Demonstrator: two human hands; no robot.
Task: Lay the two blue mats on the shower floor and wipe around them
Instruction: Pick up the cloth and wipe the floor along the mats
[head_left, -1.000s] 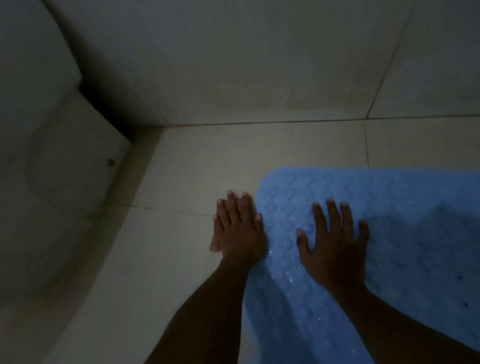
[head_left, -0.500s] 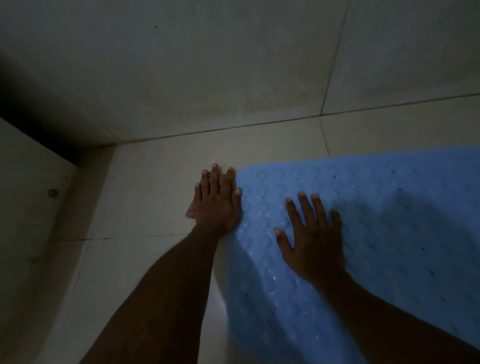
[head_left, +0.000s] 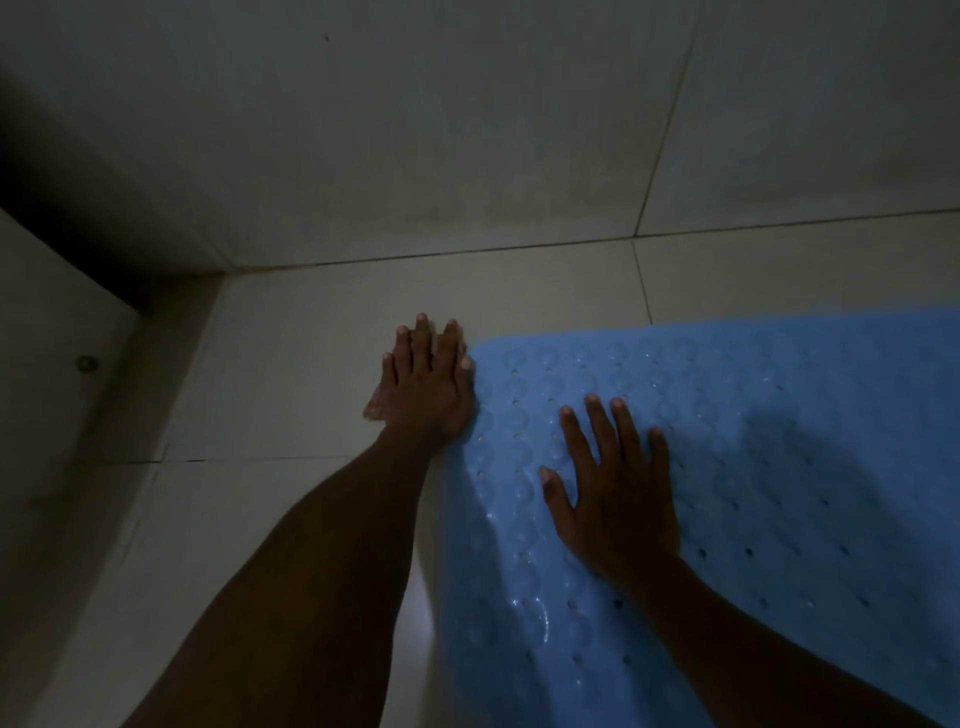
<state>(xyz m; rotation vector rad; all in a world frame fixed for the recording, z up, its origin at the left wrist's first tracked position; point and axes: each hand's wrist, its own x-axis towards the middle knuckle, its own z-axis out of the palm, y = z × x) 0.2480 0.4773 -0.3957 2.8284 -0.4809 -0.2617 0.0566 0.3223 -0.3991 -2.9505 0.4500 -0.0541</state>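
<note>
One blue mat (head_left: 753, 467), with suction bumps and small holes, lies on the pale tiled shower floor (head_left: 311, 364) and fills the right of the view. My right hand (head_left: 613, 493) rests flat on the mat near its left edge, fingers spread. My left hand (head_left: 426, 389) lies flat on the bare tile, touching the mat's far-left corner. It presses a small pinkish cloth (head_left: 373, 409), of which only a corner peeks out. No second mat is in view.
A tiled wall (head_left: 467, 130) rises just beyond the mat, meeting the floor close to my left fingertips. At the left stands a pale raised ledge (head_left: 52, 338) with a small round fitting (head_left: 87, 364); the corner behind it is in deep shadow.
My left hand has slid along the mat's left edge toward the wall, and its fingertips now reach past the mat's corner. My right hand has stayed flat on the mat.
</note>
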